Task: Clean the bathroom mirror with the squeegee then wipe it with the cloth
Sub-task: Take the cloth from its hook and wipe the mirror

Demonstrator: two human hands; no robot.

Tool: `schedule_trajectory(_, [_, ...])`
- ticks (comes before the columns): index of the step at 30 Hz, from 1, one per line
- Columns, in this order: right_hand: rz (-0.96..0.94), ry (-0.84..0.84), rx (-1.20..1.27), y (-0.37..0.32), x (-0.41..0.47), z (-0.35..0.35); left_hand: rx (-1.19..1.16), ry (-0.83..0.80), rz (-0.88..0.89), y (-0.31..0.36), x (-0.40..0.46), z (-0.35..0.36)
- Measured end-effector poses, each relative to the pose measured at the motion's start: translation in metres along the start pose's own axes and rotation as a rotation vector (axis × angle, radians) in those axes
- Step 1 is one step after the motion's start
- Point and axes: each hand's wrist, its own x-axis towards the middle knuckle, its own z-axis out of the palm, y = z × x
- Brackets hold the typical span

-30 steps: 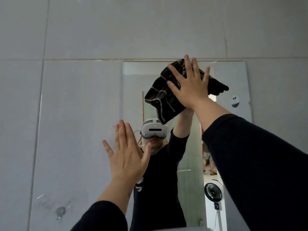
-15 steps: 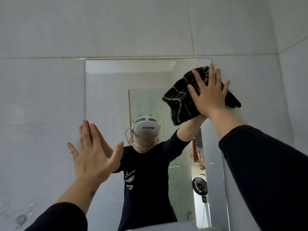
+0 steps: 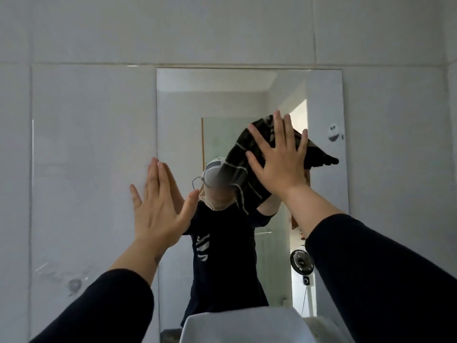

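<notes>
A frameless rectangular mirror hangs on the grey tiled wall. My right hand presses a dark striped cloth flat against the glass in the mirror's right half, fingers spread and straight. My left hand is raised with straight fingers at the mirror's left edge, over the wall tile and glass; contact with the surface cannot be told. No squeegee is in view.
A white basin rim sits at the bottom centre below the mirror. A small white sticker is on the mirror's right edge. The reflection shows a person, a doorway and a small fan. A wall hook mark lies at lower left.
My right hand has slid the cloth down the mirror from the top right toward the middle. The view has tilted down and the basin has come into sight.
</notes>
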Motion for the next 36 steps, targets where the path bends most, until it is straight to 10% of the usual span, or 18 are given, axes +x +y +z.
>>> schedule_trajectory(16, [-0.383, 0.002, 0.059, -0.156, -0.035, 0.019, 0.210, -0.152, 0.086, -0.076, -0.085, 0.017])
schedule_trajectory(36, [-0.058, -0.219, -0.074, 0.035, -0.139, 0.012, 0.026, -0.225, -0.159, -0.020, -0.100, 0.028])
